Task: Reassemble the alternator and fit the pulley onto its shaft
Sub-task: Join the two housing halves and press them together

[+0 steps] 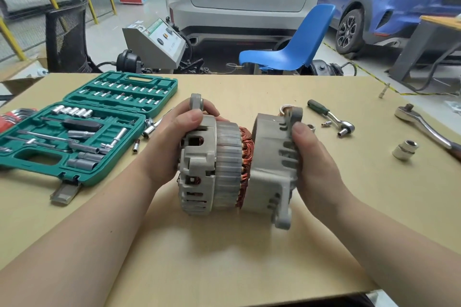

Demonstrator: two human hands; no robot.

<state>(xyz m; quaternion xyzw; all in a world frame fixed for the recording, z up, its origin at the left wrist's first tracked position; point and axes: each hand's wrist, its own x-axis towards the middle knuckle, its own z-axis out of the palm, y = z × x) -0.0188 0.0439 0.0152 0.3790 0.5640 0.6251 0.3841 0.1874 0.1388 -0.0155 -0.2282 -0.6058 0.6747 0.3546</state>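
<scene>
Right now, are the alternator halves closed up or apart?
Apart: copper windings show in the gap between front housing and rear housing.

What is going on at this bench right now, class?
A person is joining two halves of a grey metal alternator above a cardboard-covered table. The left hand grips the grey ribbed half with the stator; the right hand grips the grey end housing. Copper windings show in the gap, so the halves are not closed. An open green socket case lies left.

I count two housing halves [212,157] between my hands, two ratchets [331,118] right of my right hand, one socket case [154,82] left.
</scene>
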